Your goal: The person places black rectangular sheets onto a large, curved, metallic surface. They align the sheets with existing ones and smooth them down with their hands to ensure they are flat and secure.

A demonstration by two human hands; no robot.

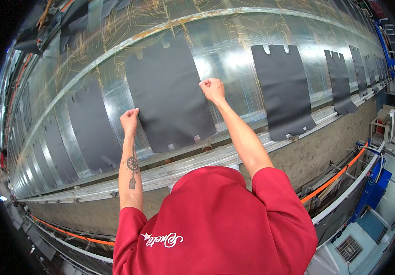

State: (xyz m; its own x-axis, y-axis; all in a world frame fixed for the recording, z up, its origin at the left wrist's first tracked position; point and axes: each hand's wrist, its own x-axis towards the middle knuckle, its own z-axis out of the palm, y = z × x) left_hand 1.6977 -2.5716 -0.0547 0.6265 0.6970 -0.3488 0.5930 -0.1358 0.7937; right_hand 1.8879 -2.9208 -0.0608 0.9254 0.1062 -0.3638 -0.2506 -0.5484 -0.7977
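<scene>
A dark grey flexible sheet (171, 94) with notches cut in its far edge lies before me on the shiny metal table (234, 68). My left hand (129, 121) is closed in a pinch at the sheet's left edge. On the opposite side, somewhat farther from me, my right hand (213, 90) is closed in a pinch at the right edge. The sheet's near edge reaches the table's front border, where small pale tabs show. To the right lies another notched grey sheet (282, 87), and a third grey sheet (94, 123) lies to the left.
More grey sheets continue in a row both ways, such as the narrow sheet (339, 80) at right. A long metal strip (160, 28) crosses the table beyond my hands. Pale rails (160, 172) edge its front. An orange bar (335, 176) and blue machinery (367, 195) stand at lower right.
</scene>
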